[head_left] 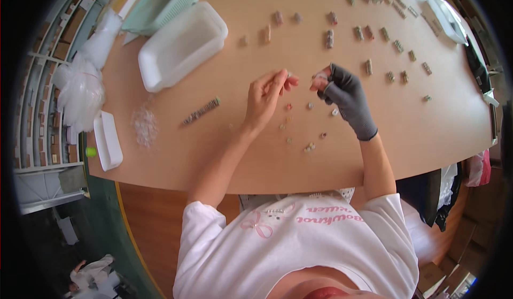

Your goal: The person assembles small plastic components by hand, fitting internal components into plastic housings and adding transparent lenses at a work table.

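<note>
My bare left hand [265,93] is raised over the middle of the table, thumb and fingers pinched together. Something tiny seems to sit at its fingertips, too small to name. Facing it, a short distance apart, is my right hand [346,100] in a grey fingerless glove. Its fingers are also closed in a pinch, around something small and pale that I cannot make out. Below the hands lie small loose pieces: a red one [289,106], a pale ring-like one [335,112], a dark red one [323,135] and a little yellowish cluster [309,147].
Rows of short, mixed-colour cylindrical stacks [330,39] spread over the table's far right. A long dark stack [201,111] lies left of my hands, near a heap of clear plastic bits [144,126]. Further left are a white bin [181,47], a mint basket [165,5] and a narrow white tray [108,141].
</note>
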The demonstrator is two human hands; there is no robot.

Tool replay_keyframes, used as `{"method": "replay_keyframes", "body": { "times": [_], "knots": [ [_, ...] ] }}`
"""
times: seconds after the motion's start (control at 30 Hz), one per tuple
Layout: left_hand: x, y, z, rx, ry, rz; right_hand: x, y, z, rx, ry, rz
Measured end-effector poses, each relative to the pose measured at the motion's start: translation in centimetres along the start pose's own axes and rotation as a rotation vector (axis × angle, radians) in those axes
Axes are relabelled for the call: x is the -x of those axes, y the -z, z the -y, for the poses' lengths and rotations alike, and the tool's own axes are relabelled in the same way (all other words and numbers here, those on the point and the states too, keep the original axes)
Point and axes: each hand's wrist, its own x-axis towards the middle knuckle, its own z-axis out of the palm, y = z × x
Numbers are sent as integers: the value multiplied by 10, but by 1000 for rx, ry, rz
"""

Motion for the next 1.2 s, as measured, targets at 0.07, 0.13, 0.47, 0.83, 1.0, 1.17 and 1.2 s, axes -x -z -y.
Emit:
{"method": "replay_keyframes", "body": {
  "times": [0.07, 0.13, 0.47, 0.83, 1.0, 1.17, 1.2],
  "knots": [
    [-4, -1, -3, 58, -69, 31, -4, -5, 7, -15, -57, -4],
    [-1, -1, 4, 50, -51, 32, -5, -8, 7, -63, -40, 57],
    [10, -6, 5, -177, -138, 42, 7, -26, 15, 43, -65, 125],
    [13, -13, -3, -303, -225, 40, 5, -28, 12, 99, -79, 108],
    [15, -19, 0, -315, -258, 20, 4, -25, 2, 210, -23, 112],
    [15, -18, -8, -369, -226, -10, 5, -23, 10, 280, 30, 142],
    [16, -18, -10, -371, -227, -11, 5, -22, 17, 227, 16, 152]
  ]
}}
